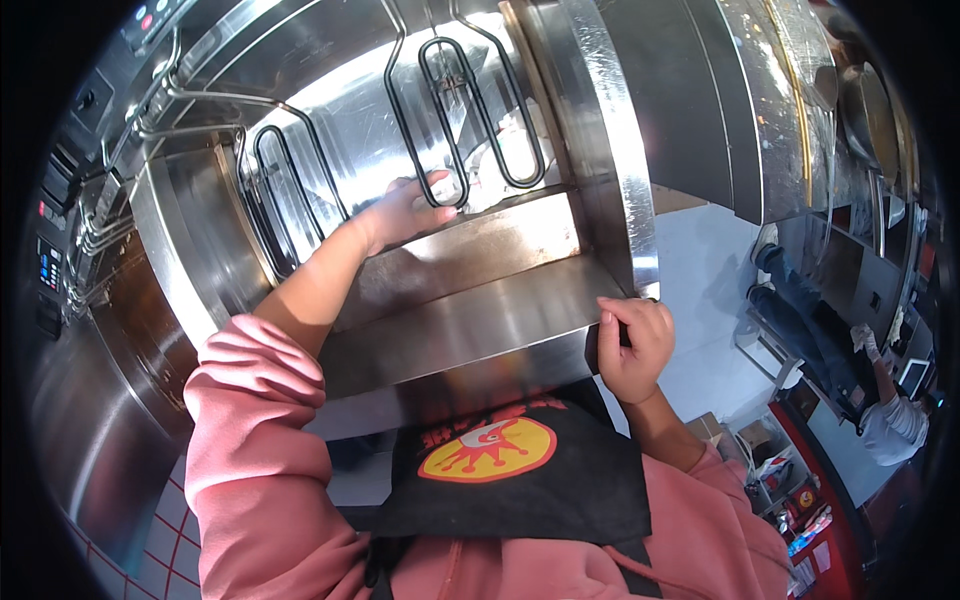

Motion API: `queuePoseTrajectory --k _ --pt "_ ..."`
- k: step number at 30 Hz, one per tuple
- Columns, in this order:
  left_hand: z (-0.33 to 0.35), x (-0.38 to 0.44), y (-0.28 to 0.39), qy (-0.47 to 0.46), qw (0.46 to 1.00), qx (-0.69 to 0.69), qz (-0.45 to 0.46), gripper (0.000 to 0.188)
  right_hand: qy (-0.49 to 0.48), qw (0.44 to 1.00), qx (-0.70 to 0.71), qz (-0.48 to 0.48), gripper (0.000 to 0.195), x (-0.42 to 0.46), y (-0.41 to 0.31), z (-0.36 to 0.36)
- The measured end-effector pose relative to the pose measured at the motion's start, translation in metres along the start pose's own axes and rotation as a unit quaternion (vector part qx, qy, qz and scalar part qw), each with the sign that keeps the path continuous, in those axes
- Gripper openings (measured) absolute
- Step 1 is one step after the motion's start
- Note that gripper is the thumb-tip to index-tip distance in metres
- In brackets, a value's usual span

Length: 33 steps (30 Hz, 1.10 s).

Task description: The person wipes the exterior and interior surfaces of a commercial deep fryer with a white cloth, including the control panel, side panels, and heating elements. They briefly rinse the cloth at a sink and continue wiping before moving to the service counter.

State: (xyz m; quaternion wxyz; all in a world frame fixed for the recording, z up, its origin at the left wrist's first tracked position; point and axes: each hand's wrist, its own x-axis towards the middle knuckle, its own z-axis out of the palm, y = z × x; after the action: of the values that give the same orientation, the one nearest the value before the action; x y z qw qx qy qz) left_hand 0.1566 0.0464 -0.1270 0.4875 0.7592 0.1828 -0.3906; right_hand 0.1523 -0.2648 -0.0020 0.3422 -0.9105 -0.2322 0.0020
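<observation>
Under the raised black heating coils (487, 112) of a stainless steel fryer, my left hand (409, 206) reaches into the well. Its thumb and fingers close around part of a white crumpled material (487, 176), perhaps a cloth or a bag, which lies behind the coils against the shiny metal. The coils partly cover this material and my fingertips. My right hand (637, 345) is by the fryer's front right corner, its fingers curled beside the metal rim (480, 367); nothing shows in it. A black apron (517, 480) with a yellow and red emblem hangs just below the front edge.
A second coil set (289, 180) stands at the left of the well. Control panels (49, 262) line the far left. A steel counter (787, 105) with pans is at the upper right. Another person (892, 427) stands at the right, near shelves and a red cabinet (825, 502).
</observation>
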Motion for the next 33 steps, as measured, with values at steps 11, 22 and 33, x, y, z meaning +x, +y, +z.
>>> queuePoseTrajectory --k 11,22,33 --pt "-0.023 -0.014 0.035 0.019 0.940 0.340 -0.018 0.050 -0.013 0.998 -0.054 0.000 0.014 -0.003 -0.002 0.003" --pt "0.030 -0.029 0.070 0.060 0.955 0.078 0.279 0.038 -0.005 0.999 -0.046 0.000 0.012 -0.002 -0.002 0.002" --pt "0.064 0.016 0.080 -0.056 0.976 0.194 0.081 0.058 0.017 1.000 0.002 -0.002 0.011 -0.002 0.002 0.000"
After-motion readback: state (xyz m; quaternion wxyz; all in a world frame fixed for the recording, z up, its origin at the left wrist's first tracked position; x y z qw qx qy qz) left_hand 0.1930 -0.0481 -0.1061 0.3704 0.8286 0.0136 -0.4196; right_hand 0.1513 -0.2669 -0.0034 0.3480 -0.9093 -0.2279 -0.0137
